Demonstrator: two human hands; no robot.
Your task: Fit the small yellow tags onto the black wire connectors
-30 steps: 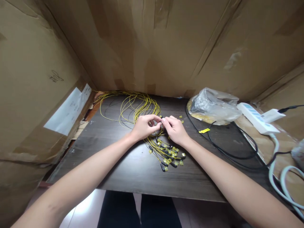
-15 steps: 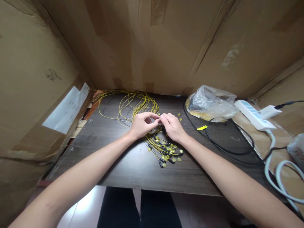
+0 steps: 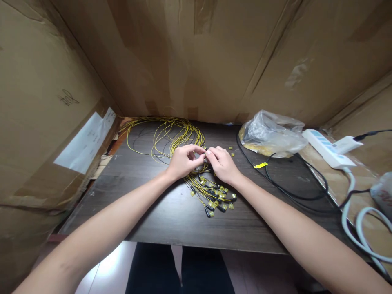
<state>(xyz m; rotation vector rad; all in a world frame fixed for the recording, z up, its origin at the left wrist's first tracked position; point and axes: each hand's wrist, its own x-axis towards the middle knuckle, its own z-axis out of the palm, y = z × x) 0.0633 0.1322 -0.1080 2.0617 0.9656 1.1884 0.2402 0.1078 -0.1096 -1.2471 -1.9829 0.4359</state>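
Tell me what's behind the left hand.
Yellow cables show on the far and near sides of the left hand; anything directly behind it is covered and can't be seen.

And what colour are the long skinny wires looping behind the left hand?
The skinny wires are yellow; they show best in the head view.

Yellow cables (image 3: 196,136), black connectors (image 3: 207,212), brown tabletop (image 3: 165,212)

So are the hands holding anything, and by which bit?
The left hand and right hand meet at the yellow cables; what they hold, if anything, and where, is too hidden to tell.
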